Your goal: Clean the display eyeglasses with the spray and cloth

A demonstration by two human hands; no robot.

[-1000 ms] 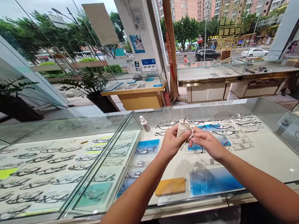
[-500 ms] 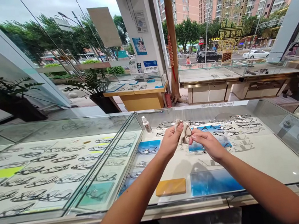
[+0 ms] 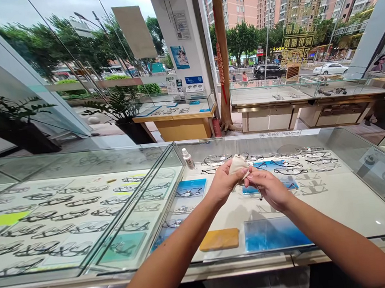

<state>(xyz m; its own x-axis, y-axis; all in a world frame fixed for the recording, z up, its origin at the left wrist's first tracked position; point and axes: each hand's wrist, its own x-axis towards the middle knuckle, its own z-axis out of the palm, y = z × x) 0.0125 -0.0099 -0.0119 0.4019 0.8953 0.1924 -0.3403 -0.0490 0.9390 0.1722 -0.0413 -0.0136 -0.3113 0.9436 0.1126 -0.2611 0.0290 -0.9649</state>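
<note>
Above the glass counter, my left hand (image 3: 222,184) is closed on a pale beige cleaning cloth (image 3: 237,166), its thumb pressing the folded cloth. The cloth wraps part of a pair of eyeglasses (image 3: 260,193), so the lens under it is hidden. Close beside it, my right hand (image 3: 270,187) pinches the glasses' frame with its fingertips. A thin dark temple hangs down below those fingers. Just left of and beyond the hands, a small white bottle (image 3: 188,159) stands upright on the counter.
An orange-yellow case (image 3: 219,239) and a blue mat (image 3: 276,233) lie nearer me. Rows of eyeglasses (image 3: 52,216) fill the left showcase, and several more frames (image 3: 290,170) lie under glass at right. Across the floor stand other display counters (image 3: 176,118) and potted plants (image 3: 130,123).
My left hand has folded the cloth further over the glasses, its thumb now lower. The glasses have turned in my hands, and the dark temple shows more clearly beneath my right fingers.
</note>
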